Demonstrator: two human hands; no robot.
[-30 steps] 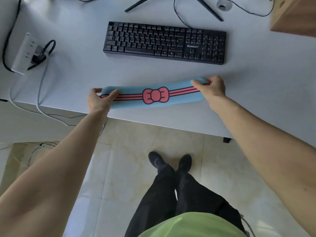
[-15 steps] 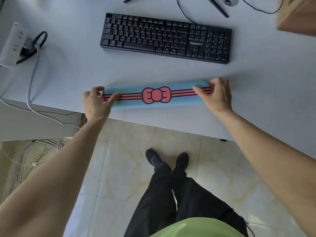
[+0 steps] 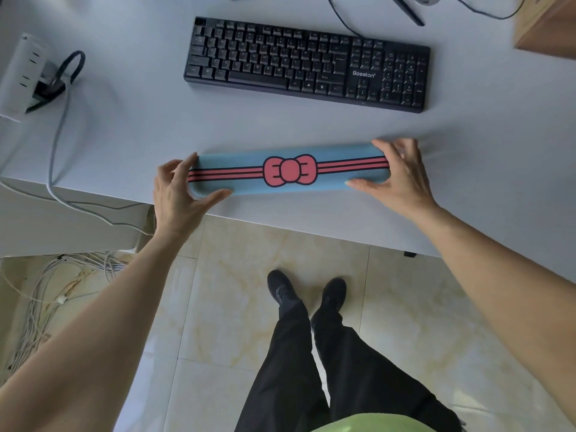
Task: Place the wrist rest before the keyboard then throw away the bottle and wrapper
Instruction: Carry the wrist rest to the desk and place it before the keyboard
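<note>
A blue wrist rest (image 3: 243, 185) with pink stripes and a pink bow lies flat on the white desk (image 3: 131, 141), near its front edge. It sits a hand's width in front of the black keyboard (image 3: 307, 65), roughly parallel to it. My left hand (image 3: 179, 194) holds the rest's left end, thumb on the near edge and fingers at the far edge. My right hand (image 3: 400, 179) holds the right end the same way. No bottle or wrapper is in view.
A white power strip (image 3: 21, 76) with a black plug and grey cable sits at the desk's left. A wooden box (image 3: 548, 26) is at the far right corner. Monitor stand legs (image 3: 408, 10) and cables lie behind the keyboard. Loose cables pile on the tiled floor at left.
The wrist rest has moved from the desk's front edge a little further onto the desk toward the keyboard. Both hands have loosened from a pinch to fingers spread around its ends.
</note>
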